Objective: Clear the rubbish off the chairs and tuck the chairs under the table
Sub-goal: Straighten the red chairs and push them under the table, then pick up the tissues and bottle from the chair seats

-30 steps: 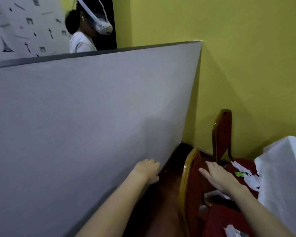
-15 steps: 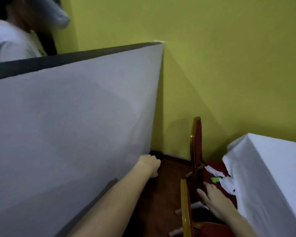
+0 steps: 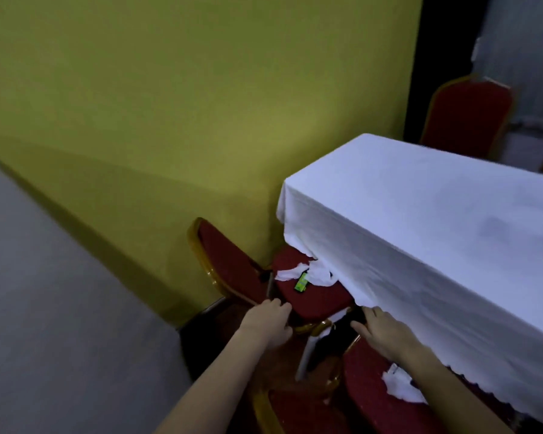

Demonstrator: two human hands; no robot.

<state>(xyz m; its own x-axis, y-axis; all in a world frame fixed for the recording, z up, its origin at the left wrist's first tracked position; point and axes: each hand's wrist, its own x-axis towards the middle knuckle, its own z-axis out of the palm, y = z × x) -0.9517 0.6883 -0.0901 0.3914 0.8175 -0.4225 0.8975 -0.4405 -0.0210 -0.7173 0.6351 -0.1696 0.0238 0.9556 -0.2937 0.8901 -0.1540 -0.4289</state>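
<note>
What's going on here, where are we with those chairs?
A person is reaching with both hands toward the far red chair by the yellow wall. The left hand is at the seat's near edge, the right hand by the white tablecloth. White tissue and a green wrapper lie on that seat, more tissue on the nearer chair. Nothing is cleared yet.

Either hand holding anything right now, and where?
Left hand rests at the far chair's seat edge; grip unclear. Right hand is open, holding nothing.
</note>
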